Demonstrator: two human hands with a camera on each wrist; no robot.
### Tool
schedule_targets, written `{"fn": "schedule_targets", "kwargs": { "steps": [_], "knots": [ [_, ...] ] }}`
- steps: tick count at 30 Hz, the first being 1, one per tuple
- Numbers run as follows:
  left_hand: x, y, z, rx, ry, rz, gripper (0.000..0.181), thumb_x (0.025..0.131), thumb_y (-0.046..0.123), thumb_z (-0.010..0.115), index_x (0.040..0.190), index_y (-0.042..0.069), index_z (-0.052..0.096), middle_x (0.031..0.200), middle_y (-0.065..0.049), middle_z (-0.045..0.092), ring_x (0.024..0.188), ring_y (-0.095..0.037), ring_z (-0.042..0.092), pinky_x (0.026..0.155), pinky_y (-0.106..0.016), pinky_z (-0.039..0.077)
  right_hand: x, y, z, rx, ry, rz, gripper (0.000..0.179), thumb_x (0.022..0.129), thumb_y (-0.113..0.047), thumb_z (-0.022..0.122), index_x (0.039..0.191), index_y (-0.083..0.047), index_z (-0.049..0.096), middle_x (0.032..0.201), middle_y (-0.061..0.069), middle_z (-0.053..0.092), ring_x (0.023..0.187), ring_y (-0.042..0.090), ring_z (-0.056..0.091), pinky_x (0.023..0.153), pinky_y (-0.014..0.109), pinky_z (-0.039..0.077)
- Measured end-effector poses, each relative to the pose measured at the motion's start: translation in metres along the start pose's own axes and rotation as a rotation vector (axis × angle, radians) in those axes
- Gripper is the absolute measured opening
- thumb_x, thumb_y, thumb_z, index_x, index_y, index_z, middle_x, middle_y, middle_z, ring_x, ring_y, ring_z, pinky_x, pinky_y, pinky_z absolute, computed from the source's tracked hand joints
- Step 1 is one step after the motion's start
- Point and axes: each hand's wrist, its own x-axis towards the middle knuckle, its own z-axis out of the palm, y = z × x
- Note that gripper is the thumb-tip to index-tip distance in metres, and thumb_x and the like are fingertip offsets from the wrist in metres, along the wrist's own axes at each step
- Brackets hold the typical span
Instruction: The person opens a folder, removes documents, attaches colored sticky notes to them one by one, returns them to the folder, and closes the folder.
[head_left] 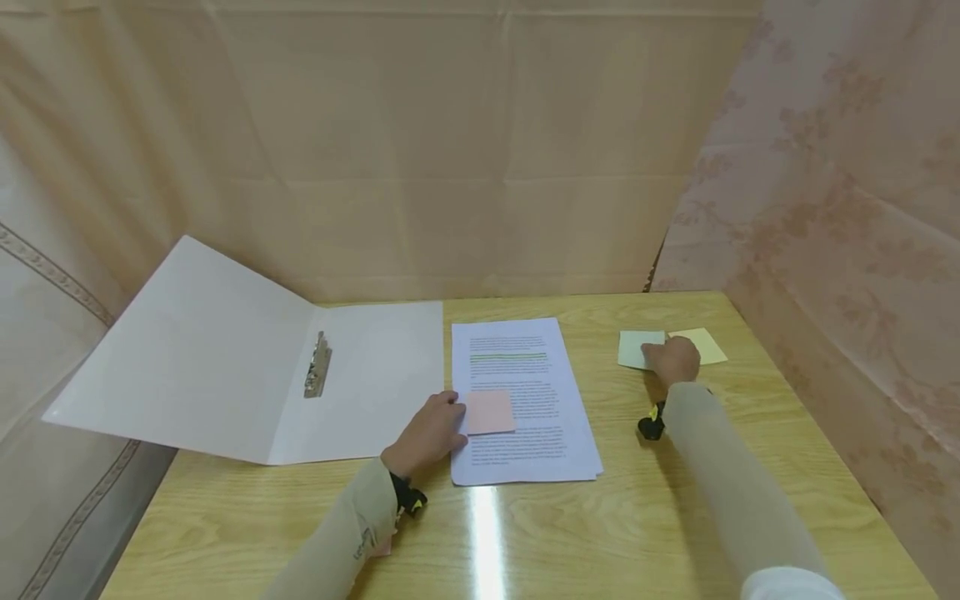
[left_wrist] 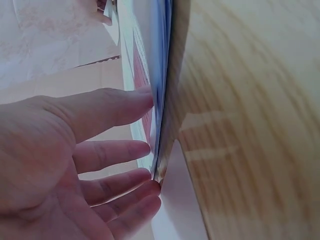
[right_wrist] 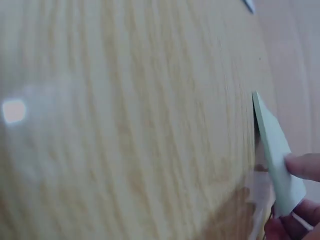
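Note:
Printed sheets [head_left: 525, 467], with a green highlighted passage near the top, lie stacked in the middle of the table. A pink sticky note [head_left: 491, 412] rests on their left half. My left hand [head_left: 426, 435] is at the stack's left edge; in the left wrist view its fingertips [left_wrist: 142, 150] and thumb meet the paper edge, fingers nearly straight. Over on the right, my right hand [head_left: 676, 362] pinches a pale green sticky note pad [right_wrist: 274, 145], thumb on its upper face and fingers beneath, with the pad tilted. A yellow sticky note pad [head_left: 711, 347] lies beside it, partly behind that hand.
An open white binder [head_left: 382, 367] with a metal clip [head_left: 318, 367] stands left of the sheets, its cover raised toward the left curtain. A pink piece [head_left: 383, 548] shows from behind the left sleeve. Curtains [head_left: 480, 167] border the wooden table [head_left: 585, 542] at the back and sides.

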Motion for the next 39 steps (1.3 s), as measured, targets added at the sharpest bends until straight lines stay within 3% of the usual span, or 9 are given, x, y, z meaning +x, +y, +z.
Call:
{"fn": "schedule_targets", "kwargs": {
  "steps": [4, 8, 13, 17, 23, 30, 33, 39],
  "knots": [
    [-0.001, 0.000, -0.001, -0.021, -0.001, -0.006, 0.040, 0.085, 0.016, 0.071, 0.119, -0.004, 0.065, 0.135, -0.022, 0.055, 0.124, -0.037, 0.050, 0.109, -0.045, 0.039, 0.004, 0.006, 0.004, 0.223, 0.021, 0.067, 0.054, 0.094, -0.025, 0.050, 0.139, 0.005, 0.048, 0.141, 0.027, 0.049, 0.129, 0.041, 0.048, 0.103, 0.050, 0.044],
    [-0.001, 0.001, -0.002, -0.037, 0.012, 0.008, 0.041, 0.085, 0.015, 0.070, 0.121, -0.003, 0.064, 0.134, -0.022, 0.055, 0.124, -0.038, 0.050, 0.108, -0.047, 0.039, 0.003, 0.010, 0.004, 0.400, 0.019, 0.082, 0.050, 0.094, -0.021, 0.051, 0.138, 0.003, 0.050, 0.146, 0.022, 0.046, 0.133, 0.035, 0.045, 0.107, 0.044, 0.042],
    [0.000, 0.001, -0.003, -0.061, 0.010, -0.011, 0.041, 0.088, 0.017, 0.068, 0.124, -0.002, 0.062, 0.135, -0.022, 0.054, 0.125, -0.037, 0.049, 0.109, -0.047, 0.039, -0.005, 0.006, 0.005, 0.523, -0.020, 0.073, 0.050, 0.095, -0.024, 0.056, 0.138, 0.001, 0.051, 0.144, 0.015, 0.048, 0.127, 0.024, 0.046, 0.094, 0.029, 0.044],
    [-0.001, 0.003, -0.003, -0.085, 0.015, -0.024, 0.042, 0.089, 0.020, 0.068, 0.125, 0.000, 0.062, 0.135, -0.021, 0.054, 0.123, -0.037, 0.050, 0.108, -0.048, 0.040, -0.015, 0.000, 0.008, 0.553, -0.035, 0.055, 0.047, 0.094, -0.025, 0.059, 0.134, 0.000, 0.056, 0.127, 0.009, 0.055, 0.109, 0.016, 0.049, 0.080, 0.023, 0.042],
    [-0.002, 0.004, -0.003, -0.111, 0.033, -0.009, 0.045, 0.088, 0.027, 0.070, 0.124, 0.001, 0.063, 0.133, -0.021, 0.055, 0.123, -0.038, 0.050, 0.103, -0.051, 0.041, -0.033, -0.013, 0.015, 0.585, -0.113, 0.028, 0.048, 0.094, -0.025, 0.061, 0.135, -0.001, 0.054, 0.114, 0.001, 0.056, 0.094, 0.007, 0.051, 0.074, 0.018, 0.044],
    [0.002, 0.008, -0.004, -0.202, 0.087, -0.025, 0.040, 0.093, 0.030, 0.064, 0.121, 0.001, 0.064, 0.128, -0.019, 0.059, 0.120, -0.036, 0.053, 0.102, -0.049, 0.043, -0.057, -0.032, 0.022, 0.617, -0.214, -0.062, 0.042, 0.094, -0.022, 0.063, 0.128, 0.001, 0.055, 0.086, -0.013, 0.056, 0.078, 0.003, 0.051, 0.068, 0.018, 0.046],
    [0.002, 0.010, -0.003, -0.268, 0.093, -0.033, 0.039, 0.094, 0.026, 0.063, 0.121, -0.001, 0.063, 0.127, -0.020, 0.060, 0.120, -0.037, 0.054, 0.102, -0.049, 0.043, -0.066, -0.037, 0.029, 0.646, -0.258, -0.073, 0.041, 0.094, -0.020, 0.063, 0.127, 0.003, 0.055, 0.081, -0.014, 0.057, 0.074, 0.003, 0.052, 0.067, 0.018, 0.046],
    [0.000, 0.017, -0.004, -0.385, 0.078, -0.106, 0.047, 0.095, 0.026, 0.061, 0.133, -0.001, 0.054, 0.131, -0.019, 0.059, 0.123, -0.035, 0.055, 0.103, -0.049, 0.044, -0.081, -0.040, 0.042, 0.668, -0.330, -0.061, 0.042, 0.094, -0.018, 0.061, 0.130, 0.003, 0.053, 0.086, -0.010, 0.060, 0.076, 0.006, 0.055, 0.068, 0.019, 0.046]
  ]
}}
